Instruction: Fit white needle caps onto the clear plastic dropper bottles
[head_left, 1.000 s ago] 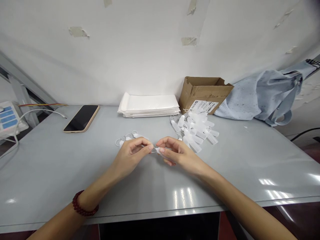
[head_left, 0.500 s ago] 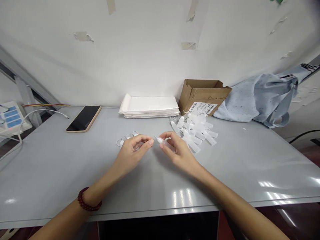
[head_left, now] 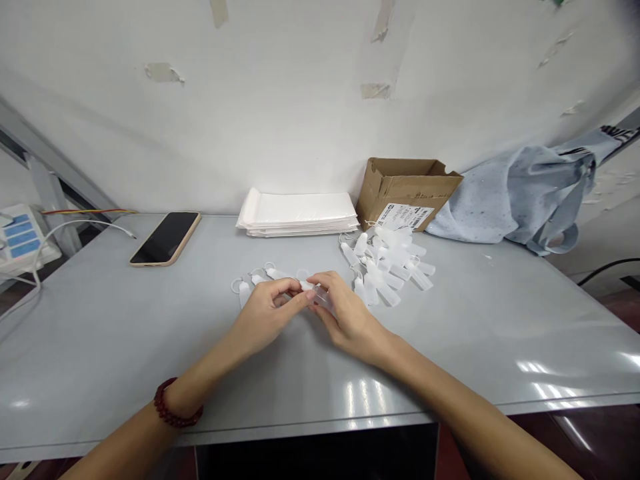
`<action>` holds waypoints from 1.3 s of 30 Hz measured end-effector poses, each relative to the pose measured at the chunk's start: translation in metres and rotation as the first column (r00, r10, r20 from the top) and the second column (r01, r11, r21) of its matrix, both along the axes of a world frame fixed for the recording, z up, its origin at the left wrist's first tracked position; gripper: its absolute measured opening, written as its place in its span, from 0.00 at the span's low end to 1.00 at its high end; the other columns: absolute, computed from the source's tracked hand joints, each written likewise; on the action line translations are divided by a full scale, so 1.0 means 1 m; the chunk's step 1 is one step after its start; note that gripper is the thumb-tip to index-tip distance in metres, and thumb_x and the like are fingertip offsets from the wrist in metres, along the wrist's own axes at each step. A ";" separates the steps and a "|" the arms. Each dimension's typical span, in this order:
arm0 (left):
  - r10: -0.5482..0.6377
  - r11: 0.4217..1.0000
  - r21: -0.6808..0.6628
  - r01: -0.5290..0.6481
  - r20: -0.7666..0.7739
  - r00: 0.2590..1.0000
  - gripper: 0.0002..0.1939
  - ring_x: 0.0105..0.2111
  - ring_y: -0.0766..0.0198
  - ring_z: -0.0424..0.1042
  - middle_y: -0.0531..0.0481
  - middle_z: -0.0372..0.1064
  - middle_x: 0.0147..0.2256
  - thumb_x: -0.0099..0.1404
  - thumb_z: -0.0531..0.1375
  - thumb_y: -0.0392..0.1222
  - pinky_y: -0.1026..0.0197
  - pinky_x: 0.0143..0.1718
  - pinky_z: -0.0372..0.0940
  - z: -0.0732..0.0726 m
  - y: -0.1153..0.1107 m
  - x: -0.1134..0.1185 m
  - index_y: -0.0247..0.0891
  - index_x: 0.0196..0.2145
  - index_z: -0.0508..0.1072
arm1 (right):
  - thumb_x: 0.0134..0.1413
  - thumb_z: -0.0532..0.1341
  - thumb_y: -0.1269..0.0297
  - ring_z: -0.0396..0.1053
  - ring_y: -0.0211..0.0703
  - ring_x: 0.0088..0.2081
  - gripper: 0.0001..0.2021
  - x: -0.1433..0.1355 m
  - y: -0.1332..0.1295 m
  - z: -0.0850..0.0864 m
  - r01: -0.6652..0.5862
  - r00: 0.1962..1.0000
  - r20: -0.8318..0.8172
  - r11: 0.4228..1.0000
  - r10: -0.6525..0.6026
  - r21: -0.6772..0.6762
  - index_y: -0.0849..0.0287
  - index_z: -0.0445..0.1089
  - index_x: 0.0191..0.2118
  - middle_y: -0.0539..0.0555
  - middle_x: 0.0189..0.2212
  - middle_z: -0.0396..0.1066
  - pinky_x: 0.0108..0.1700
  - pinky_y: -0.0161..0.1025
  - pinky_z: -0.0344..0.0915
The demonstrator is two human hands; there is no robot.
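Observation:
Between my two hands is a small translucent squeeze bottle [head_left: 323, 295] with a white cap end and a thin loop, lying tilted toward the left. My right hand [head_left: 347, 317] grips its body between thumb and fingers. My left hand [head_left: 267, 310], with a dark red bead bracelet at the wrist, pinches the cap end, partly hiding it. Just behind the left fingers lie several similar bottles in a row, one of them a bottle [head_left: 244, 292] with its ring to the left. A loose pile of the same bottles [head_left: 387, 267] lies beyond my right hand.
Behind the hands a stack of white padded envelopes [head_left: 300, 210] rests against the wall. An open cardboard box [head_left: 410, 193] stands right of it, beside a light blue cloth bag [head_left: 515, 193]. A phone [head_left: 167, 237] and white cable [head_left: 90, 221] are at left on the grey table [head_left: 125, 347].
My hands have come together; the left fingers now pinch the bottle's cap end, where a bare thin tip showed before. The right hand has shifted slightly left, still holding the bottle.

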State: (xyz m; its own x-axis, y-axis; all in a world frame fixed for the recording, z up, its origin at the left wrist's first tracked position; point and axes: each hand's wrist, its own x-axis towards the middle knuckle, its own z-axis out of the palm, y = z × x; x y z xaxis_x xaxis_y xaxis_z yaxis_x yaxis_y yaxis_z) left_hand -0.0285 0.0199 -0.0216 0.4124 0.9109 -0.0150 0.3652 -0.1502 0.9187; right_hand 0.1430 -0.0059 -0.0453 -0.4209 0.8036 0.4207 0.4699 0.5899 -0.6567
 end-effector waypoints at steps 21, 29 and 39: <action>0.169 0.549 0.794 0.262 -0.413 0.895 0.15 0.44 0.55 0.65 0.42 0.69 0.46 0.67 0.51 0.32 0.54 0.43 0.64 -0.026 0.020 -0.009 0.37 0.49 0.69 | 0.61 0.52 0.70 0.71 0.45 0.39 0.09 -0.003 0.018 -0.018 0.184 0.982 -0.038 0.983 -0.184 -0.013 0.59 0.60 0.47 0.61 0.44 0.70 0.42 0.46 0.70; 0.244 0.509 0.799 0.321 -0.491 0.837 0.17 0.46 0.51 0.65 0.41 0.72 0.44 0.66 0.49 0.28 0.51 0.42 0.63 -0.027 0.041 -0.016 0.35 0.49 0.69 | 0.60 0.56 0.66 0.69 0.50 0.45 0.11 0.006 0.025 -0.008 0.160 0.983 0.077 0.983 -0.167 0.087 0.61 0.61 0.48 0.62 0.43 0.69 0.45 0.47 0.68; 0.167 0.781 0.593 0.196 -0.500 0.850 0.18 0.49 0.51 0.62 0.41 0.70 0.45 0.66 0.49 0.34 0.49 0.49 0.62 -0.030 0.051 -0.021 0.31 0.51 0.68 | 0.57 0.55 0.69 0.68 0.51 0.39 0.05 0.059 0.047 0.007 0.499 0.807 0.255 0.846 -0.533 0.189 0.60 0.67 0.36 0.60 0.35 0.71 0.40 0.44 0.63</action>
